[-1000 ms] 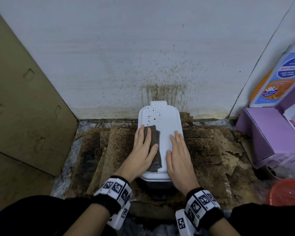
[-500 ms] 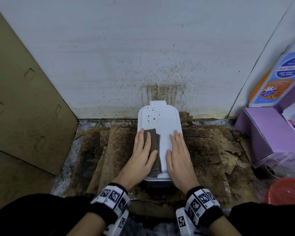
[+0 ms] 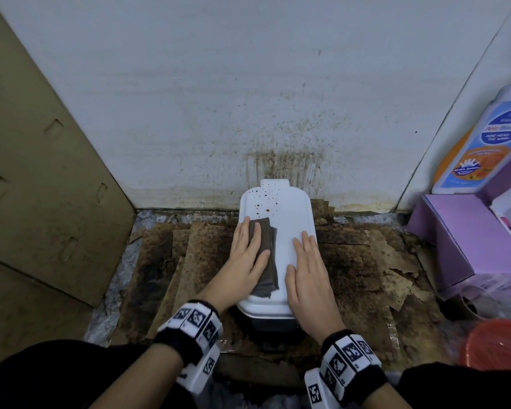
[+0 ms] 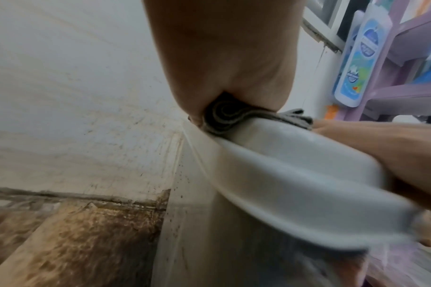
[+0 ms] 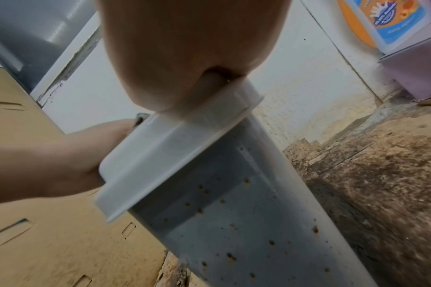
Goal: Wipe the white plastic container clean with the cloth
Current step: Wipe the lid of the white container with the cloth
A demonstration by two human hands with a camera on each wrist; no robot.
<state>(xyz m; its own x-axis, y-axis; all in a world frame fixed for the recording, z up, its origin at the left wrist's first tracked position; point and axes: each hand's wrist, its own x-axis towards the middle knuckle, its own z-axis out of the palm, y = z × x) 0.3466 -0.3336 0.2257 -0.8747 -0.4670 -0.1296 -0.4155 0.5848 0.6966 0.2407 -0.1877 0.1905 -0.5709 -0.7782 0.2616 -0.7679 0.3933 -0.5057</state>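
Left hand [image 3: 246, 262] first: it's lying flat with the fingers straight, pressing a folded dark grey cloth [image 3: 266, 255] down onto the lid of the white plastic container [image 3: 286, 214]. Nothing's gripped, the cloth is just pinned under my palm and fingers, and its right edge sticks out past my thumb. From the left wrist view you can see the folded layers of cloth [image 4: 224, 114] squashed between the heel of my hand [image 4: 224, 50] and the lid's rim.

Over on the other side, my right hand [image 3: 309, 276] is also flat and relaxed, resting on the right half of the lid, fingers together and pointing toward the wall. It isn't holding anything either, just lying on the container. The right wrist view shows that palm [image 5: 184, 48] sitting on the lid edge, and the container's side [image 5: 234, 223] is dotted with brown specks.

That container sits on the floor right in front of me, its far end close to the white wall [image 3: 248, 84]. Brown spots are still on the lid's far-left part, just beyond the cloth. Underneath it are stained, grimy cardboard sheets [image 3: 366, 261]. Wall behind has a brown splatter patch too. On my left is a leaning cardboard panel [image 3: 42, 172], on my right a purple box [image 3: 460, 240], a blue and orange bottle [image 3: 490, 143], and an orange-red tub [image 3: 499, 343].
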